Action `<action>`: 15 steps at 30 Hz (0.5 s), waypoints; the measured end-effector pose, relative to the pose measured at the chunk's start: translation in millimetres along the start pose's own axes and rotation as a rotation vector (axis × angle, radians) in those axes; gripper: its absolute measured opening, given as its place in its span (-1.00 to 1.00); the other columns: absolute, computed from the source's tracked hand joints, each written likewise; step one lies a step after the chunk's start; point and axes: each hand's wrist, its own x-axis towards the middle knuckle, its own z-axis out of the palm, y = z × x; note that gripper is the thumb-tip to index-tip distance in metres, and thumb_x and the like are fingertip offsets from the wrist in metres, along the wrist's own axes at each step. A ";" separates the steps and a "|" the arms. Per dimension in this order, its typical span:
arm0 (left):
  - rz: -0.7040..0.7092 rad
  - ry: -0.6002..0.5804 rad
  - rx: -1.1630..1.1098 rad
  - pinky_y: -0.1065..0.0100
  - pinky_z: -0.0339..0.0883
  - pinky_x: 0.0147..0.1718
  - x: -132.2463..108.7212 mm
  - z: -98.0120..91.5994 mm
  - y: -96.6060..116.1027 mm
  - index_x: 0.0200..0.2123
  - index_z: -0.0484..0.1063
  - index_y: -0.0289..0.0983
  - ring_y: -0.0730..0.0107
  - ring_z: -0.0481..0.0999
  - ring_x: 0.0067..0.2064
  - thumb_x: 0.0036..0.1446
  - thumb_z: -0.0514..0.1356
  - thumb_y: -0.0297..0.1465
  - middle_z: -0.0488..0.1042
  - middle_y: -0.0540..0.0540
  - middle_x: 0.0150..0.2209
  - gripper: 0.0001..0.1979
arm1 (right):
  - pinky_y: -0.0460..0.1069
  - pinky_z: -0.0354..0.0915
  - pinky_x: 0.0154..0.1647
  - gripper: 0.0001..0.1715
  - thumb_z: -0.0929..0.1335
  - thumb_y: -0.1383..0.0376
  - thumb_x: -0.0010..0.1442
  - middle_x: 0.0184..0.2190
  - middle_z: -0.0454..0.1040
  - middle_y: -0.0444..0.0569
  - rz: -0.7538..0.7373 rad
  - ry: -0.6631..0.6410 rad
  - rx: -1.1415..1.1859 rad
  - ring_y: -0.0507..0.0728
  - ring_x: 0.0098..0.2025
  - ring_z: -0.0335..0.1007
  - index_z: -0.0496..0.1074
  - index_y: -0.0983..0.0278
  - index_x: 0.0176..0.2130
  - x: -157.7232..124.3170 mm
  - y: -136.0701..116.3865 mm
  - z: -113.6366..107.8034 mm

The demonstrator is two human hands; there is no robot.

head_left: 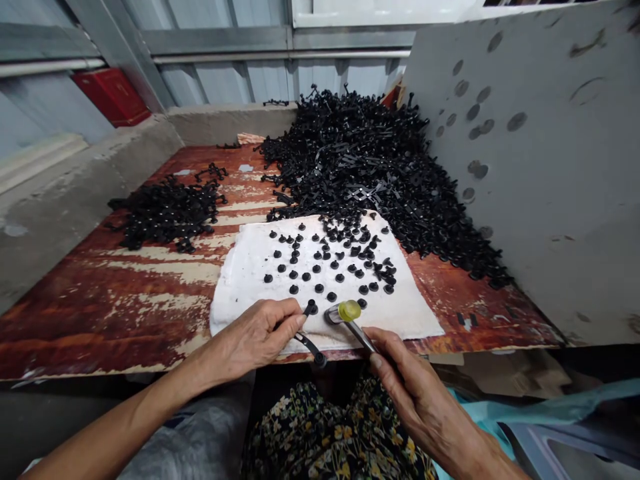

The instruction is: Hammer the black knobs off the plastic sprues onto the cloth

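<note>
My left hand pinches a black jointed part with round ends, over the front edge of a white cloth. My right hand is wrapped round the metal handle of a small hammer. The hammer has a yellow-green face turned upward, and its head is over the cloth, just right of the black part. Many small black round caps with stubs stand spread on the cloth, denser toward its back right.
A big heap of black jointed parts fills the back right, against a grey panel. A smaller pile lies on the left of the worn red tabletop. Behind runs a low concrete ledge; a red box sits at back left.
</note>
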 end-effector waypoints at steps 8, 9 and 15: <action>0.020 -0.060 0.058 0.45 -0.01 -0.51 1.4 -4.5 -2.3 -0.53 0.15 -0.25 0.52 0.09 -0.51 0.22 -0.08 -0.16 0.08 0.11 -0.59 -0.64 | 0.15 0.33 0.15 -0.55 0.16 0.26 0.37 0.12 0.45 0.11 -0.015 -0.015 -0.029 0.21 0.13 0.41 0.22 0.17 0.21 -1.8 6.5 -1.9; 0.016 -0.063 0.053 0.44 -0.02 -0.52 1.7 -4.7 -2.8 -0.53 0.16 -0.25 0.52 0.10 -0.51 0.22 -0.08 -0.16 0.09 0.11 -0.59 -0.64 | 0.15 0.30 0.18 -0.50 0.16 0.29 0.37 0.18 0.40 0.08 -0.052 -0.011 -0.035 0.20 0.18 0.36 0.17 0.13 0.26 -0.4 4.1 -4.3; 0.033 -0.047 0.016 0.44 0.00 -0.52 5.4 -6.1 -6.3 -0.53 0.19 -0.25 0.51 0.13 -0.51 0.21 -0.06 -0.17 0.13 0.10 -0.59 -0.65 | 0.11 0.40 0.08 -0.21 0.18 0.45 0.30 0.19 0.39 -0.04 -0.306 0.030 -0.107 0.21 0.14 0.39 -0.08 -0.04 0.38 18.0 -19.9 -17.3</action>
